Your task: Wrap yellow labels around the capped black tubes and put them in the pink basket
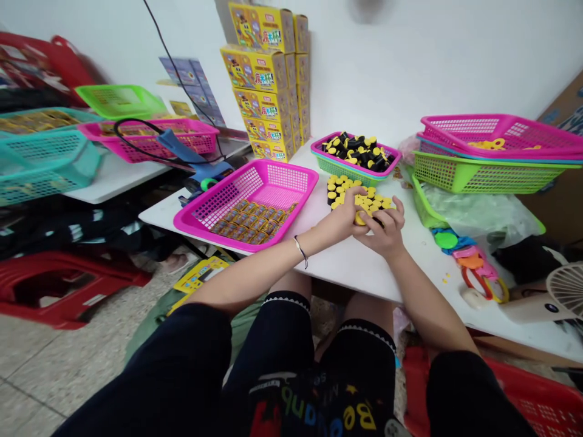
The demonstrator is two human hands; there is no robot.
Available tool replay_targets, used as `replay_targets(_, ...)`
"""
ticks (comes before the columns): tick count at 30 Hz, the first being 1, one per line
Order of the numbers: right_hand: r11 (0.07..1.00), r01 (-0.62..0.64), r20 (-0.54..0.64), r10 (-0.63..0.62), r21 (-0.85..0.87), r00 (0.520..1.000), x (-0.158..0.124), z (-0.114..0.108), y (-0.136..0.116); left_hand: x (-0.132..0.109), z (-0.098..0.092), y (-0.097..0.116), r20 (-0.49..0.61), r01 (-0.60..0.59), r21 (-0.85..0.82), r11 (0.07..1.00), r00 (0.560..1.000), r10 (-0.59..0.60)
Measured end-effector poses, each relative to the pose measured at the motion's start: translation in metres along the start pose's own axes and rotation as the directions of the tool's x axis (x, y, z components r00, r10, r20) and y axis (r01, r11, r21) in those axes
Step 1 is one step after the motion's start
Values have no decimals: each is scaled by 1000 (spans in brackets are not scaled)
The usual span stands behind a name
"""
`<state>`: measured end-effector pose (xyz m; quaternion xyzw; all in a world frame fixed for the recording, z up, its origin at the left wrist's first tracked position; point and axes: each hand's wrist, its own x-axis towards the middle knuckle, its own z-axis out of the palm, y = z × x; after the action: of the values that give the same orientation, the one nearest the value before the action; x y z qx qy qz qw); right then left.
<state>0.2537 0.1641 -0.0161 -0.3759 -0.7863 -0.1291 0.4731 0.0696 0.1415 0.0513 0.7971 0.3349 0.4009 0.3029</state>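
Observation:
My left hand and my right hand meet over the white table, fingers curled. Between them shows the round yellow top of a yellow-capped black cylinder, gripped from both sides; my fingers cover most of its body. Right behind my hands, a cluster of the same small black cylinders with yellow caps stands upright in close rows. Farther back, a pink basket set in a green one holds a loose heap of such pieces.
Left of my hands is a pink basket with rows of small brown-and-gold packs. A blue tape dispenser stands behind it. Yellow boxes are stacked by the wall. At right are stacked baskets, colourful bands and a fan.

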Motion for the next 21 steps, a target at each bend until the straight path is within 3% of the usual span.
replay_targets(2,999,-9,-9,9,40,1000,3,-3,-2,-1,-1,0,-42,-23,-13,1000,999,22)
replay_targets(5,963,-66,44,56,262,997,11,-8,-4,-1,-4,-1,-74,-24,-27,999,997,22)
replay_targets(8,800,-196,163,124,567,979,18,-10,-5,0,-10,-4,-66,4,-2,1000,998,-4)
replay_targets(10,674,-287,222,184,680,958,20,-10,-8,1,-14,-6,-59,9,73,997,998,-5)
replay_targets(12,573,-399,281,285,716,916,21,-9,-10,2,-17,-6,-29,17,182,983,1000,-12)
replay_targets(14,460,-537,387,384,707,838,22,-9,-12,1,-18,-5,12,30,288,957,999,-35)
replay_targets(17,318,-673,543,409,668,733,22,-9,-12,2,-20,-1,82,32,411,911,994,-72)
replay_targets(19,286,-690,571,402,665,716,22,-9,-11,2,-20,-1,131,-6,460,888,989,-62)
replay_targets(21,314,-683,554,411,659,724,23,-9,-11,3,-22,-2,163,-71,482,873,987,-10)
